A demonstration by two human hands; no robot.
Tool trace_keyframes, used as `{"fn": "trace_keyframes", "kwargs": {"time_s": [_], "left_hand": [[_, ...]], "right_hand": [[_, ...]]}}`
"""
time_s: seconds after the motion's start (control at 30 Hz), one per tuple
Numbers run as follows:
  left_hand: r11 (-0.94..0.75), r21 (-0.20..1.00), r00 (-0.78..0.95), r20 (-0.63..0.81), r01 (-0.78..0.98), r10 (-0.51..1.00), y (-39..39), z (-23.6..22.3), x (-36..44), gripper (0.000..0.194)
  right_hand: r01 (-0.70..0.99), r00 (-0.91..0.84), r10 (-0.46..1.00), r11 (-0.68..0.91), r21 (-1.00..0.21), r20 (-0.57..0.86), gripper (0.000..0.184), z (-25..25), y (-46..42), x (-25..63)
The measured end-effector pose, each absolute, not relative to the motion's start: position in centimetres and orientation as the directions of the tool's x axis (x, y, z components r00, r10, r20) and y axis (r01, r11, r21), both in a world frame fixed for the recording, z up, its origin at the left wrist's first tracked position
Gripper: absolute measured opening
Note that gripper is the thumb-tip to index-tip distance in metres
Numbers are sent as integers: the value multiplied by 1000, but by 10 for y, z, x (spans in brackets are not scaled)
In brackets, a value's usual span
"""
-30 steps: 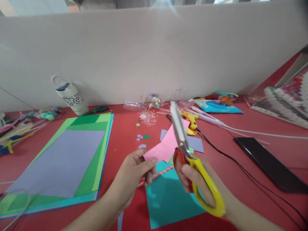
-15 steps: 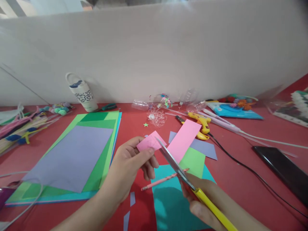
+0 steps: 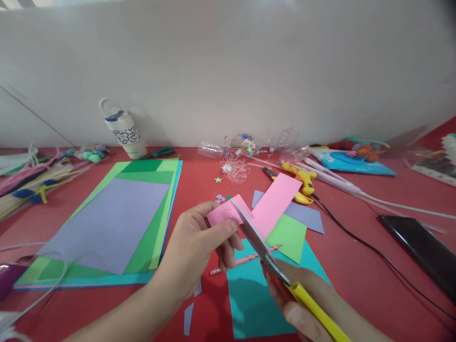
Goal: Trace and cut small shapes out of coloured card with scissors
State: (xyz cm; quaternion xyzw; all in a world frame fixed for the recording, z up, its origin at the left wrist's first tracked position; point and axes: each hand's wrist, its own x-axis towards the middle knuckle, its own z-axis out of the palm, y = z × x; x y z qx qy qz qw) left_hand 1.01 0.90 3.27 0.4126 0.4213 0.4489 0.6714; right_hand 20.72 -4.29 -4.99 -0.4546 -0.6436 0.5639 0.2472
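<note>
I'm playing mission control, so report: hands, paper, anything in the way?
Left hand: holding small pink paper piece. Right hand: gripping yellow-and-red-handled metal scissors, blades overlapping paper. Nothing visibly blocking them.

The left hand (image 3: 195, 241) hides part of the pink paper (image 3: 223, 212); the bottom edge crops the yellow-handled scissors (image 3: 302, 295).
</note>
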Motion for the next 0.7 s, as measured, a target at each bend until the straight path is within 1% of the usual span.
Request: {"fn": "trace_keyframes", "kwargs": {"time_s": [0.13, 0.23, 0.33, 0.5, 0.6, 0.7], "left_hand": [[258, 924, 250, -189, -281, 950, 8, 33, 12, 11], [255, 923, 264, -179, -287, 948, 8, 32, 12, 9], [254, 924, 264, -179, -286, 948, 8, 30, 12, 9], [252, 926, 257, -180, -282, 949, 8, 30, 13, 10], [256, 927, 251, -188, -275, 949, 8, 30, 14, 12], [252, 930, 250, -186, -267, 950, 9, 30, 14, 12]], "right_hand": [[254, -496, 856, -16, -967, -144, 60, -38, -44, 211], [234, -513, 848, -13, -972, -135, 58, -38, -44, 212], [238, -512, 848, -13, -971, -136, 56, -50, -44, 211], [258, -474, 860, -68, -964, -187, 56, -78, -44, 211], [267, -481, 853, -79, -960, -204, 56, -87, -44, 212], [268, -443, 873, -88, -959, -204, 55, -94, -43, 211]]}}
